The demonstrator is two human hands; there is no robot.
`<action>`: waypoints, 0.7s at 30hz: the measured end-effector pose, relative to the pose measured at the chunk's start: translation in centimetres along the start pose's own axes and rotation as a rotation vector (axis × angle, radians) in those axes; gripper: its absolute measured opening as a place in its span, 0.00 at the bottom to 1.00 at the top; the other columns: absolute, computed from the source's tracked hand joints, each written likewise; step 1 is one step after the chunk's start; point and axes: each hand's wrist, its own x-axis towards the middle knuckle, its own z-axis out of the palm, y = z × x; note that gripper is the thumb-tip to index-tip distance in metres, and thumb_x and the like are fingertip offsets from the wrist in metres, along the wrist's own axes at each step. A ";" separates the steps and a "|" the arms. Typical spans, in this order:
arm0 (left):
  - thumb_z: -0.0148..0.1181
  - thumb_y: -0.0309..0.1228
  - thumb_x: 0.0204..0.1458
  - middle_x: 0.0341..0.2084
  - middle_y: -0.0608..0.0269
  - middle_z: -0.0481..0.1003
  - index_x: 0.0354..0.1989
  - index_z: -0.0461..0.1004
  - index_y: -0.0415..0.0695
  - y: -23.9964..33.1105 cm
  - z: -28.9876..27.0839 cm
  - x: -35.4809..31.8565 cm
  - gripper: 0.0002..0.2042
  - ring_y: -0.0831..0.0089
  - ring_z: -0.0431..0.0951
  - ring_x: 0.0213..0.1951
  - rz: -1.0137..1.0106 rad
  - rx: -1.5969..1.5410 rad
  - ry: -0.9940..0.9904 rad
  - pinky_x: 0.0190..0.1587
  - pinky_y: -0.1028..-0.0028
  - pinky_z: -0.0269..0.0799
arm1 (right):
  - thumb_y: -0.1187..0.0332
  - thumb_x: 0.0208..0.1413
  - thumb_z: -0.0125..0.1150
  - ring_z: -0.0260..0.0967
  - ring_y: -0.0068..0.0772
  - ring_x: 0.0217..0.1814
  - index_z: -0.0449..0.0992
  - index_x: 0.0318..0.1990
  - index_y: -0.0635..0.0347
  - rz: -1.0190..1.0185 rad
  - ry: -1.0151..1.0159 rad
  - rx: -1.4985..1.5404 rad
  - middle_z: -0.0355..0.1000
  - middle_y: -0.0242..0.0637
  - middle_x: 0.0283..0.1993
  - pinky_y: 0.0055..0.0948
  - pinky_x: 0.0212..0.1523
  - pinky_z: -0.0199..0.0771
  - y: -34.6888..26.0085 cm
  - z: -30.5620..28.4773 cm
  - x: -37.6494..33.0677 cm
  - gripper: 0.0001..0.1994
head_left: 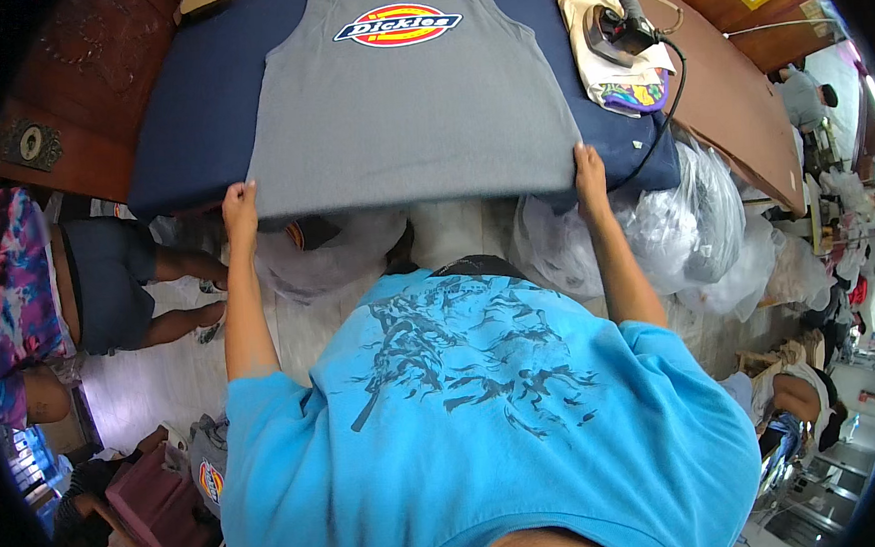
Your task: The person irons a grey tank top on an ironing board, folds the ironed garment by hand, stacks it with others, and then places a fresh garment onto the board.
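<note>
A grey sleeveless shirt (408, 125) with a red, yellow and white chest print lies flat on a table covered in dark blue cloth (202, 107). Its bottom hem runs along the table's near edge. At the hem's left corner, my left hand (240, 203) is closed, fingers pinching the fabric. My right hand (588, 169) grips the right corner the same way. Between both hands the hem is stretched straight.
An iron (620, 34) with a black cord rests on folded cloths (606, 73) at the table's right. Clear plastic bags (679, 214) bulge below the near edge. A person in dark shorts (107, 279) stands at left. A brown board (738, 105) extends along the right.
</note>
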 end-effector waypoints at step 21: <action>0.45 0.38 0.52 0.59 0.64 0.56 0.56 0.59 0.51 7.6 6.7 5.0 0.21 0.63 0.52 0.61 0.703 0.883 -0.248 0.55 0.48 0.45 | 0.65 0.50 0.55 0.55 0.46 0.57 0.66 0.48 0.60 -0.708 -0.273 -0.483 0.59 0.47 0.56 0.40 0.56 0.53 -5.5 9.4 1.4 0.18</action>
